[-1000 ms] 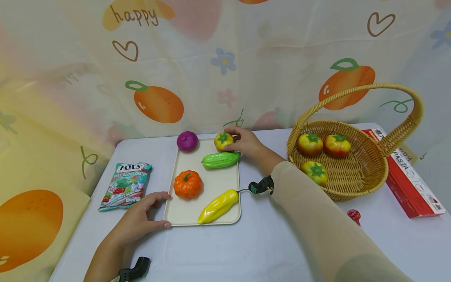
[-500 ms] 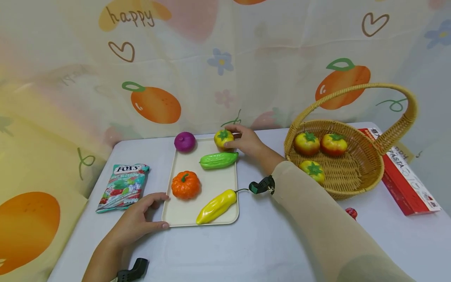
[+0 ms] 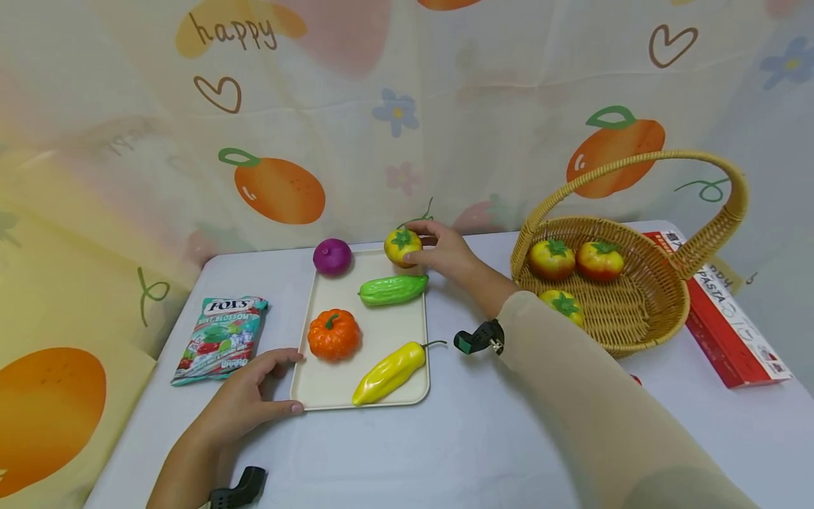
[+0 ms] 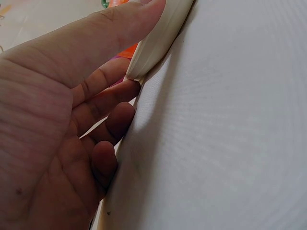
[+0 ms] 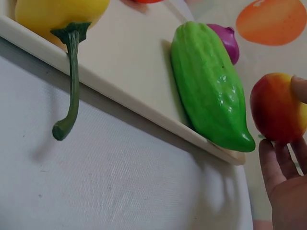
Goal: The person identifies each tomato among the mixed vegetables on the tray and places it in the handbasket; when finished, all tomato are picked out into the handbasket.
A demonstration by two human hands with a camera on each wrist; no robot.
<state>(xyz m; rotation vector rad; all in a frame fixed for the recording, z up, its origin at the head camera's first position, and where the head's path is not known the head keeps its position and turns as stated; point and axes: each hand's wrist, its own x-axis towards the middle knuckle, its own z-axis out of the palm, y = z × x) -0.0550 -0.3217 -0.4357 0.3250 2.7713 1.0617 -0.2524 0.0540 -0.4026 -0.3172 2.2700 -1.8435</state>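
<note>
In the head view my right hand (image 3: 448,251) grips a yellow-red toy tomato (image 3: 399,249) with a green leafy top, at the far right corner of the cream tray (image 3: 394,329). The right wrist view shows thumb and fingers around its red underside (image 5: 273,108). My left hand (image 3: 238,399) rests against the tray's near left corner, thumb and loosely bent fingers at the rim (image 4: 156,45). On the tray are a bumpy green cucumber (image 3: 393,290), an orange pumpkin (image 3: 333,335) and a yellow pepper (image 3: 389,375). A purple onion (image 3: 333,257) sits at its far left corner.
A wicker basket (image 3: 636,339) with a tall handle stands to the right, holding three similar tomatoes (image 3: 600,261). Behind it lies a red pasta box (image 3: 731,339). A candy bag (image 3: 219,339) lies left of the tray. A printed cloth (image 3: 509,127) hangs along the back.
My right hand has raised the tomato slightly at the tray's far corner. My left hand stays at the tray's edge. The head view has shifted a little, and my right sleeve now covers most of the lollipop.
</note>
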